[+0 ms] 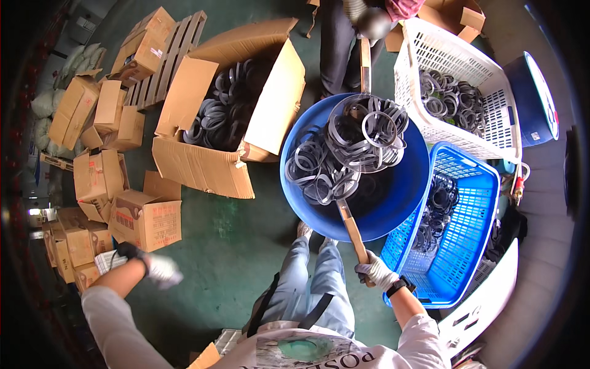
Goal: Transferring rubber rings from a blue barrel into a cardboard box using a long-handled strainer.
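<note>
Left hand (161, 270): white knit glove, motion-blurred, held out over the green floor (233, 240); finger position cannot be told. Open cardboard box (230, 104): dark flat rings, partly shadowed. Right hand (377, 270): gloved, fingers clamped round a wooden handle (352, 230); its far end is hidden under grey rings (350, 147) in the round blue tub (405, 197). Blue lattice crate (467, 240), white lattice basket (458, 74): more rings.

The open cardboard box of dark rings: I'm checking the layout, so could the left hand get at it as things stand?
Probably yes. The left hand is gloved, holds nothing and hangs over bare green floor. The open cardboard box lies ahead of it, flaps open and rings uncovered, though a forward stretch looks needed.
</note>
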